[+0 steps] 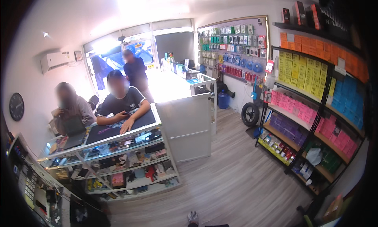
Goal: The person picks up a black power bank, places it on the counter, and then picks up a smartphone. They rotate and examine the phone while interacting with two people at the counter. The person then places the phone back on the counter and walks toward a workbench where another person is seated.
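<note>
Neither my left hand nor my right hand shows in the head view. At the lower edge, one shoe [193, 217] of mine points forward on the wood-look floor. Ahead to the left stands a glass display counter [170, 150], its shelves full of small goods. A person in a dark T-shirt [133, 98] rests both forearms on the dark mat [145, 121] on top, a small dark device in one hand. Beside them, a person in a grey hooded top [84, 107] is behind an open laptop [75, 126]. Farther back a third person [136, 71] stands in dark clothing.
A white counter panel [189, 126] adjoins the display. Black shelving [291, 134] with rows of coloured boxes lines the right wall. By it are a black wheel [250, 114] and a blue water jug [223, 99]. A cluttered workbench [65, 195] fills the lower left.
</note>
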{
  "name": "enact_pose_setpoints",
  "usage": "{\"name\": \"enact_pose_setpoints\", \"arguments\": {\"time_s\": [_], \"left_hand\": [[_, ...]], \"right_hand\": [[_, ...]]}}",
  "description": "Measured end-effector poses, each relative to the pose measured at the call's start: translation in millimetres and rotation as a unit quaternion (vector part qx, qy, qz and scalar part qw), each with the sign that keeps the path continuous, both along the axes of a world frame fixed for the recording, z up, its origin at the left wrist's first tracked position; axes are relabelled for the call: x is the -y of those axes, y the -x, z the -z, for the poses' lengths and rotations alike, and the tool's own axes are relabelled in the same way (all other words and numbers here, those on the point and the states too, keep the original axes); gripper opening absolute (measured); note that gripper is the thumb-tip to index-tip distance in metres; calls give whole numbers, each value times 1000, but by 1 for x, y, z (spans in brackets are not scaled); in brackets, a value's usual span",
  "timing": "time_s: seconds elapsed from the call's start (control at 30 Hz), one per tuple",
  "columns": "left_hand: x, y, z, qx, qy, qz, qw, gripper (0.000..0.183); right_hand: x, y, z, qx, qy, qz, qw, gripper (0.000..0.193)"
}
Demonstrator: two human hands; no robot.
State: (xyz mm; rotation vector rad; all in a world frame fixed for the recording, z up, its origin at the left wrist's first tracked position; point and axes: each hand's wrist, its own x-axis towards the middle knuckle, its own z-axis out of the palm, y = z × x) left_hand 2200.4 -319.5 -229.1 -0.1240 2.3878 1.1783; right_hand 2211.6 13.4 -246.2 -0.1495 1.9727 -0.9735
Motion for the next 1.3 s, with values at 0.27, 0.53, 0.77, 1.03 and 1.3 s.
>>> {"name": "enact_pose_setpoints", "arguments": {"time_s": [0.27,0.53,0.77,1.03,1.3], "left_hand": [[-14,159,40,5,-6,96,995,45],[-35,321,49,34,-11,182,983,47],[-66,434,89,85,11,207,975,48],[-167,607,99,40,65,182,980,59],[-297,779,-1,34,26,-92,995,60]], "right_hand": [[4,149,-31,-11,-36,82,996,45],[-12,289,-49,-20,-73,125,989,46],[-26,393,-17,-40,16,111,993,47],[-122,580,-20,-77,49,132,987,51],[-228,799,-91,-85,107,71,988,45]]}}
